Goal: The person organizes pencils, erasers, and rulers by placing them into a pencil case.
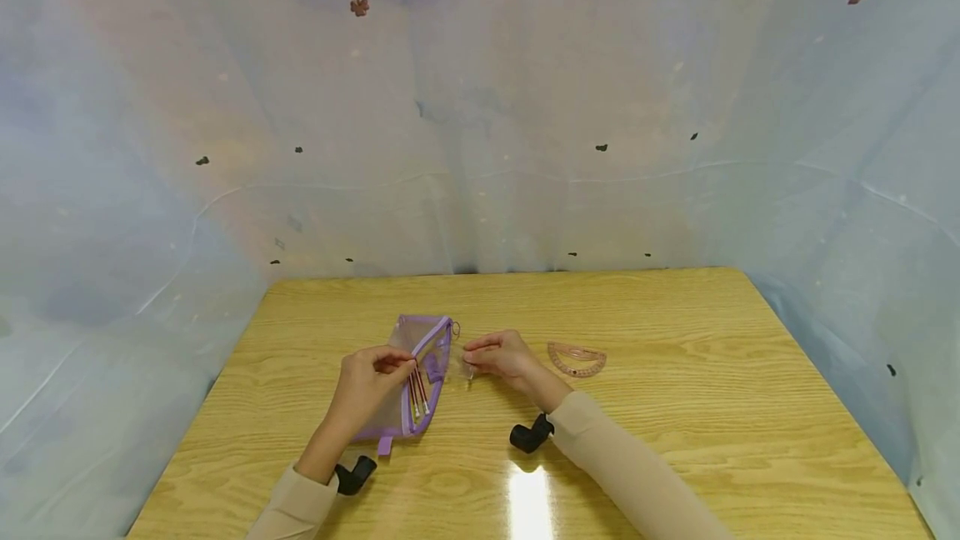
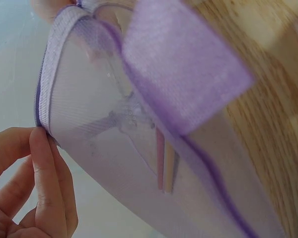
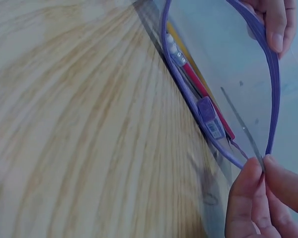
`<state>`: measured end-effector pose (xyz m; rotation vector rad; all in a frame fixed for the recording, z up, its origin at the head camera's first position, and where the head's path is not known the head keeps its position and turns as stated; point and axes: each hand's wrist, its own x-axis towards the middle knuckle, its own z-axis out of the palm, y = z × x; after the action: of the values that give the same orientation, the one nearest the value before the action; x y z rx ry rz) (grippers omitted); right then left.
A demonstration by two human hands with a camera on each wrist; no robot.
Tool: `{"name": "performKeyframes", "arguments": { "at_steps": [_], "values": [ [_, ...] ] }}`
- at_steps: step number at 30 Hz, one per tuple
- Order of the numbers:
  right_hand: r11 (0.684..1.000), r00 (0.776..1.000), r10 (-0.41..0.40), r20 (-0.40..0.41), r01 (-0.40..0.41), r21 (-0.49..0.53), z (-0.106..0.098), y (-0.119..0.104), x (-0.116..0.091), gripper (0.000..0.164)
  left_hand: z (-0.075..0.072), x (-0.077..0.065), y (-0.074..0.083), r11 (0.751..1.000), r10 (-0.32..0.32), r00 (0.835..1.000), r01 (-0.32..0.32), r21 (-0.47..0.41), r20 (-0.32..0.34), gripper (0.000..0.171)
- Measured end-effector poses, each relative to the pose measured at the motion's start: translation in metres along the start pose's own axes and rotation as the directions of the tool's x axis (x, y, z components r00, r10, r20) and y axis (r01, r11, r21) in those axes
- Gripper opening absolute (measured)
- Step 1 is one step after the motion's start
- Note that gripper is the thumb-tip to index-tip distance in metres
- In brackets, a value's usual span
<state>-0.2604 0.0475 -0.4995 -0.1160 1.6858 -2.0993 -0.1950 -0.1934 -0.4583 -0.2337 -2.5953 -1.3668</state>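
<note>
A purple-edged mesh zip pouch [image 1: 378,417] lies on the table with its mouth spread apart. My left hand [image 1: 367,377] pinches the zip edge between thumb and fingers, lifting that side. Inside the pouch are pencils [image 3: 196,79], one red and one yellow, and a purple eraser [image 3: 207,110] in a printed sleeve. My right hand [image 1: 506,359] is at the pouch's right side, pinching a thin clear flat piece [image 3: 242,125] that appears edge-on in the right wrist view. Its full shape cannot be made out. Through the mesh, the left wrist view shows the pencils [image 2: 164,163] dimly.
Right of my right hand lies a pinkish clear protractor [image 1: 576,359] on the wooden table [image 1: 675,440]. A purple fabric tab [image 2: 184,64] sticks out from the pouch. Behind the table hangs a pale patterned cloth [image 1: 480,107].
</note>
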Motion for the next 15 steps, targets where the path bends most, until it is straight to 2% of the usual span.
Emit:
{"name": "performKeyframes", "arguments": {
  "at_steps": [15],
  "values": [
    [0.999, 1.0, -0.02, -0.018, 0.021, 0.027, 0.013, 0.0, 0.001, 0.031, 0.0, -0.001, -0.001, 1.0, 0.014, 1.0, -0.014, 0.011, 0.003, 0.004]
  ]
}}
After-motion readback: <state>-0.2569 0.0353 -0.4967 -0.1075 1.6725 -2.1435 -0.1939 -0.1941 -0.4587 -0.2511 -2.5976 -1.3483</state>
